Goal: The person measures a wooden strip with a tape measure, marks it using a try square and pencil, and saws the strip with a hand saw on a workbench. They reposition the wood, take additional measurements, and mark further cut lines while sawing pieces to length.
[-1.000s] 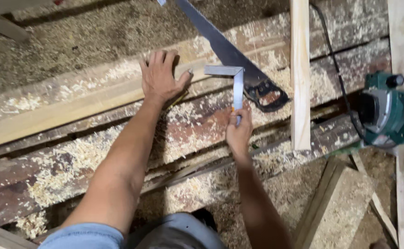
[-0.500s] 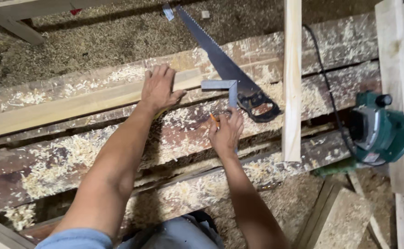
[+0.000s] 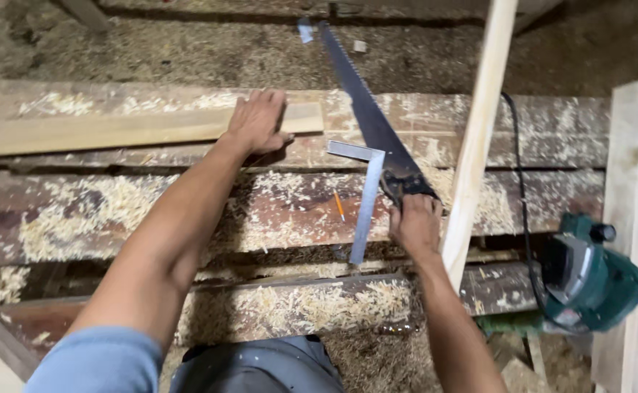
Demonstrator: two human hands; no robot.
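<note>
My left hand presses flat on the end of a pale wooden plank that lies along the workbench. My right hand closes around the dark handle of a hand saw, whose blade runs up and to the left across the bench. A metal try square lies loose on the boards just left of my right hand. An orange pencil rests in the sawdust beside the square.
The workbench is made of rough dark boards strewn with wood shavings. A pale wooden strip leans across the bench right of the saw. A green electric power tool with a black cord sits at the right, beside a pale post.
My right hand let go of the try square, which now lies on the boards, and moved right onto the saw handle. The pencil now lies on the bench. My left hand stays on the plank.
</note>
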